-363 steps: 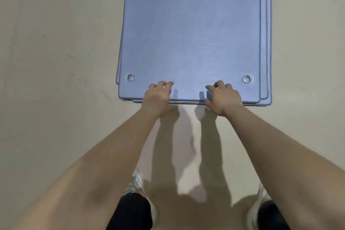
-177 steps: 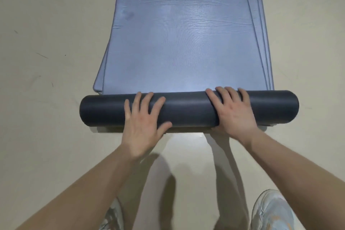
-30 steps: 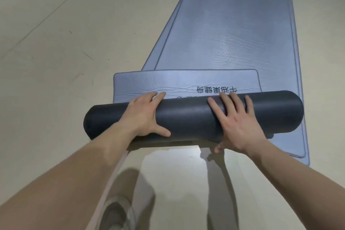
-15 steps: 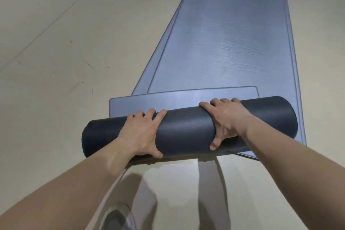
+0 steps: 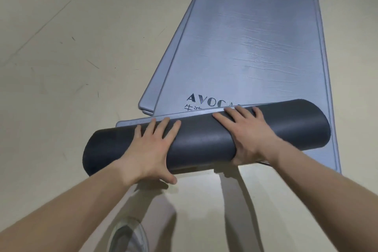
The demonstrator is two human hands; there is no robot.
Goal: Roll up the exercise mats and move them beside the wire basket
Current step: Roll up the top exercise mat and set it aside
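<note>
- Left hand (image 5: 150,150) & right hand (image 5: 248,135): flat, fingers spread, pressing on rolled mat (image 5: 206,141), not clasping.
- Risk: uneven push → roll skews, loosens w/ last strip free.

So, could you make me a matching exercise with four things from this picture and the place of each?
Things:
1. roll
2. left hand
3. flat mats
4. shoe

Places:
A. bottom edge, on the floor
B. stretching away beyond the roll
C. under both hands
D. on the left half of the roll

Pairs: 1-C, 2-D, 3-B, 4-A
</note>
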